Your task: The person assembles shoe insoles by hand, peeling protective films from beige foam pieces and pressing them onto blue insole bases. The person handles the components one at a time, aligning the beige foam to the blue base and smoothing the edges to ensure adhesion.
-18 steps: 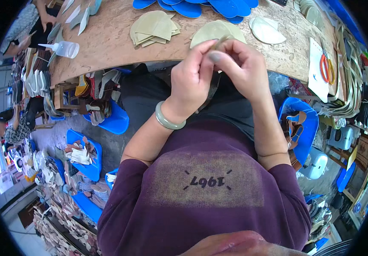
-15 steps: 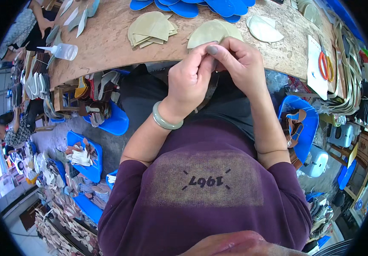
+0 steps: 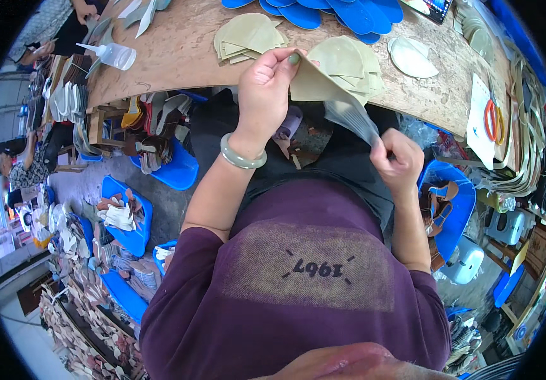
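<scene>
At the table's near edge, my left hand pinches the corner of a thin khaki half-round piece between thumb and fingers. A whitish, see-through film stretches from that piece down to my right hand, which is closed on the film's end. The film is partly apart from the piece and creased with pull lines. Behind my hands lie two piles of similar pieces, one khaki pile to the left and another khaki pile just beyond the held piece. Paler pieces rest farther right.
Blue insoles are heaped at the back of the wooden table. A squeeze bottle lies at left; orange-handled scissors lie at right on white paper. Blue bins stand below on both sides. Another person's hand shows far left.
My hands, close together before, have moved apart. The right hand has pulled down and right, drawing the film off the piece. The view has shifted slightly, so the table appears farther right.
</scene>
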`<state>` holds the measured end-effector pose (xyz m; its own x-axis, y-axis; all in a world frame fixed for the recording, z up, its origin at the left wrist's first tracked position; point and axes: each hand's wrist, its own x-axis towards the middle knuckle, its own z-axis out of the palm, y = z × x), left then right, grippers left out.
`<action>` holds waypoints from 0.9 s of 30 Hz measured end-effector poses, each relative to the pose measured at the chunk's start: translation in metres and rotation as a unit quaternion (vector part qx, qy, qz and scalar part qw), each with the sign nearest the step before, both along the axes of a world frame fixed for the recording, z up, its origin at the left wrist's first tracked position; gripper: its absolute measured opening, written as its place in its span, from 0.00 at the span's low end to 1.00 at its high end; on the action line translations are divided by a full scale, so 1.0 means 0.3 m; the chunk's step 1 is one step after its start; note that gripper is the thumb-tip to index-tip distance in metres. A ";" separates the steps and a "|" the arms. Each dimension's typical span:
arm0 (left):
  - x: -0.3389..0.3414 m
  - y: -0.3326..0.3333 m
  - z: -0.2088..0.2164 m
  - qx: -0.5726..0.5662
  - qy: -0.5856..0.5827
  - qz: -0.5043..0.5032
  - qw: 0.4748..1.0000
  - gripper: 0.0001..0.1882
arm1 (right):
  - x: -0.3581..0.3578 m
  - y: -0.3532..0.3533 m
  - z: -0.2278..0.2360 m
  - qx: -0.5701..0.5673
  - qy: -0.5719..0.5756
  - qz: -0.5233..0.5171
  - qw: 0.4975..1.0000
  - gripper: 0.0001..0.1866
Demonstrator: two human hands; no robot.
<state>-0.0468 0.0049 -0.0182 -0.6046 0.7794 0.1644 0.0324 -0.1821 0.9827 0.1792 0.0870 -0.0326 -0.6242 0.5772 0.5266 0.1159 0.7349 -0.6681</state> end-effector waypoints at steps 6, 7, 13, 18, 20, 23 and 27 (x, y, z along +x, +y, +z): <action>0.031 0.010 -0.022 -0.015 0.009 0.011 1.000 0.09 | 0.182 0.046 -0.154 -0.055 -0.047 -0.064 0.995 0.13; 0.037 0.010 -0.031 -0.023 0.014 0.005 1.000 0.09 | 0.200 0.068 -0.180 -0.050 -0.065 -0.090 0.993 0.13; -0.033 -0.008 0.001 -0.022 0.049 0.053 0.997 0.11 | 0.325 0.259 -0.293 -0.010 -0.445 -0.272 0.853 0.13; 0.011 -0.050 0.042 -0.045 -0.051 0.012 0.998 0.12 | 0.124 0.123 0.016 -0.311 -0.197 -0.107 0.924 0.13; 0.019 -0.044 -0.003 -0.018 0.001 -0.001 1.000 0.12 | -0.016 0.032 0.090 -0.428 0.031 0.013 0.903 0.13; 0.030 -0.030 -0.012 0.015 0.138 0.055 0.989 0.13 | -0.149 0.027 0.110 -0.465 0.022 0.152 0.872 0.11; 0.045 -0.074 0.061 0.067 0.325 0.169 0.928 0.17 | -0.292 -0.004 0.117 -0.072 0.068 -0.030 0.995 0.05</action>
<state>-0.0334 -0.0172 0.0001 -0.5501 0.5101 0.6612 0.6872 -0.1735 0.7055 0.0915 0.0857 0.0024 -0.5149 0.6866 0.5132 0.0577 0.6251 -0.7784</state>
